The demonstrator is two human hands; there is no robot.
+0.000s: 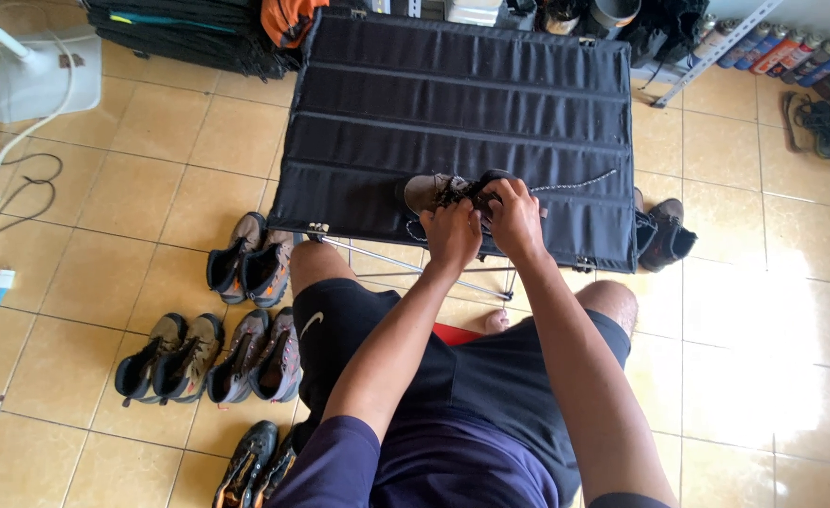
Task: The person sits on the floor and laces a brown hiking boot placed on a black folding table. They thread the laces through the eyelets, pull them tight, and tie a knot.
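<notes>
A brown hiking boot [431, 191] lies on its side near the front edge of a black folding fabric table [452, 103]. My left hand [450, 231] and my right hand [513, 218] are both closed on the boot's laces at its opening. One speckled lace end [575, 183] trails off to the right across the table. My fingers hide the middle of the boot.
Pairs of hiking boots stand on the tiled floor at my left [248, 260], [172, 357], [260, 356], with another pair [255, 466] at the bottom. One more boot [664, 233] sits right of the table. Folded black fabric [189, 33], spray cans [782, 52] and a white fan base [43, 75] line the far side.
</notes>
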